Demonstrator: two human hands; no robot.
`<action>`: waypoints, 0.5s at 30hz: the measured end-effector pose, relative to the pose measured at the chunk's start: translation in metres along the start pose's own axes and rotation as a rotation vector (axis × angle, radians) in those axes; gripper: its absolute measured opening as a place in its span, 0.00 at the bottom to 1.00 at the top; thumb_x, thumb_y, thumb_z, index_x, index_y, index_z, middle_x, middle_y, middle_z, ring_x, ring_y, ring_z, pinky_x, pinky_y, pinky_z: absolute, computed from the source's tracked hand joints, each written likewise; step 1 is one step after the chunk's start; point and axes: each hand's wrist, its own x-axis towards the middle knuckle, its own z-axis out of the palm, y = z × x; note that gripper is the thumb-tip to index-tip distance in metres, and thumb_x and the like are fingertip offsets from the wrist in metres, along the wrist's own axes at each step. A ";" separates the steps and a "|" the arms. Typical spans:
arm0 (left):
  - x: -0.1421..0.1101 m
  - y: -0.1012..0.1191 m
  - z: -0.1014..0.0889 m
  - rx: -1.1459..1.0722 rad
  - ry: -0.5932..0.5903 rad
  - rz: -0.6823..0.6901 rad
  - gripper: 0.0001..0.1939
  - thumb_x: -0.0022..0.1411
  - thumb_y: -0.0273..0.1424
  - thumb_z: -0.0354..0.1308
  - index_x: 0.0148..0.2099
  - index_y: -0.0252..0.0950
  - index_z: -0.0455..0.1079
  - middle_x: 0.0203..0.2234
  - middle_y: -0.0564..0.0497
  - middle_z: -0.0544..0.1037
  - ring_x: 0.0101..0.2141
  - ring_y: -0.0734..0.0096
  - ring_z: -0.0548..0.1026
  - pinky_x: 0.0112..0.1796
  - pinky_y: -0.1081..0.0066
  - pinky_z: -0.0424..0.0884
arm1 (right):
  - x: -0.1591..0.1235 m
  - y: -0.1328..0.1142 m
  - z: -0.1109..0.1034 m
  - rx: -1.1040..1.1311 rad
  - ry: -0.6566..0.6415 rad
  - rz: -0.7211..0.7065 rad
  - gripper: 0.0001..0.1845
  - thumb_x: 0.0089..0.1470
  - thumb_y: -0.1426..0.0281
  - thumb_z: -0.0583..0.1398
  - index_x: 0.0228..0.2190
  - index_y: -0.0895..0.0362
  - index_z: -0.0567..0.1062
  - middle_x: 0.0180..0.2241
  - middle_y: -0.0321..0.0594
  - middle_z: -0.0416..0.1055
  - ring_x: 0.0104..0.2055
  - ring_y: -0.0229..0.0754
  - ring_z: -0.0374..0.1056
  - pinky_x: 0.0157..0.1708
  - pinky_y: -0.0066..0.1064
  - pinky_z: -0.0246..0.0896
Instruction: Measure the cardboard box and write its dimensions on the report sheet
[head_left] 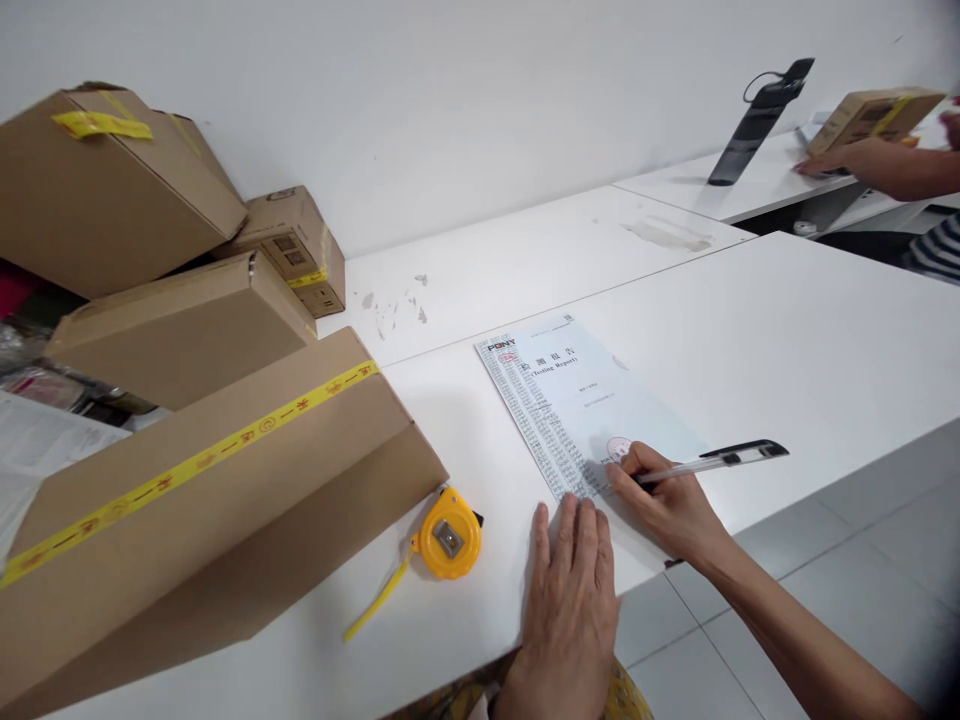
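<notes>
A pale blue booklet (592, 385), printed "Testing Report", lies flat near the front edge of the white table. My right hand (671, 505) grips a clear pen (705, 462) with a black end, resting at the booklet's lower right part beside a round red stamp mark. The pen's tip is hidden behind my fingers. My left hand (571, 580) lies flat with fingers stretched out, its fingertips at the booklet's lower left corner. Left of that hand, a yellow tape measure (448, 535) rests on the table, apart from it, with a yellow strap trailing toward the front.
A large taped cardboard box (225, 450) fills the front left, with more cardboard boxes (112, 190) piled behind it. A dark water bottle (757, 125) stands at the back right. Beyond it, another person's hand (862, 165) holds a small carton (874, 115). A wall runs behind the tables.
</notes>
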 end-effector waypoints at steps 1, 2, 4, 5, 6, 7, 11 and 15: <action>0.000 0.000 0.000 0.000 0.001 0.000 0.32 0.67 0.39 0.58 0.66 0.25 0.62 0.63 0.42 0.70 0.64 0.53 0.64 0.61 0.52 0.69 | 0.000 0.000 0.000 -0.004 -0.001 0.003 0.19 0.59 0.62 0.59 0.20 0.52 0.59 0.20 0.29 0.53 0.22 0.36 0.49 0.22 0.30 0.46; 0.001 -0.001 0.000 0.001 0.005 -0.002 0.31 0.67 0.39 0.58 0.66 0.25 0.63 0.63 0.42 0.70 0.64 0.53 0.64 0.61 0.52 0.69 | -0.001 0.000 0.000 -0.008 -0.002 0.005 0.19 0.59 0.62 0.59 0.20 0.52 0.59 0.20 0.29 0.53 0.22 0.35 0.49 0.22 0.30 0.46; 0.001 -0.001 0.000 0.003 0.013 -0.004 0.31 0.67 0.39 0.58 0.66 0.25 0.63 0.63 0.43 0.71 0.64 0.53 0.65 0.61 0.52 0.69 | -0.001 0.001 0.000 -0.010 -0.003 0.002 0.19 0.59 0.62 0.59 0.20 0.52 0.59 0.20 0.29 0.53 0.22 0.35 0.49 0.22 0.30 0.46; 0.001 -0.001 0.000 0.005 0.015 -0.004 0.31 0.67 0.38 0.58 0.66 0.25 0.64 0.63 0.43 0.71 0.64 0.53 0.65 0.61 0.53 0.70 | 0.000 0.000 0.000 -0.010 -0.004 0.000 0.19 0.59 0.62 0.59 0.20 0.52 0.59 0.20 0.29 0.53 0.22 0.35 0.49 0.22 0.30 0.46; 0.001 -0.001 0.000 0.008 0.013 -0.003 0.31 0.67 0.38 0.58 0.66 0.25 0.63 0.63 0.43 0.70 0.64 0.53 0.65 0.61 0.53 0.70 | 0.000 0.000 0.000 -0.008 -0.004 -0.001 0.19 0.59 0.62 0.59 0.20 0.52 0.59 0.20 0.29 0.53 0.22 0.35 0.49 0.22 0.30 0.46; 0.001 -0.001 0.000 0.010 0.012 -0.003 0.31 0.67 0.38 0.58 0.66 0.25 0.63 0.63 0.43 0.70 0.64 0.53 0.64 0.61 0.53 0.70 | 0.000 0.000 0.000 -0.006 -0.004 0.000 0.19 0.59 0.62 0.59 0.20 0.52 0.59 0.20 0.29 0.53 0.22 0.35 0.49 0.22 0.30 0.46; -0.001 0.001 -0.002 0.008 0.003 -0.002 0.31 0.68 0.38 0.57 0.67 0.25 0.62 0.63 0.42 0.69 0.65 0.53 0.63 0.61 0.52 0.69 | 0.001 -0.001 0.001 -0.008 -0.007 0.013 0.19 0.58 0.62 0.59 0.20 0.52 0.59 0.20 0.29 0.52 0.22 0.35 0.49 0.22 0.30 0.46; -0.001 0.001 -0.002 0.002 -0.015 0.000 0.30 0.69 0.37 0.55 0.67 0.25 0.61 0.63 0.41 0.69 0.65 0.53 0.62 0.62 0.52 0.67 | 0.000 -0.001 0.000 -0.007 0.003 0.014 0.20 0.58 0.61 0.59 0.20 0.52 0.59 0.19 0.29 0.52 0.22 0.35 0.49 0.22 0.30 0.46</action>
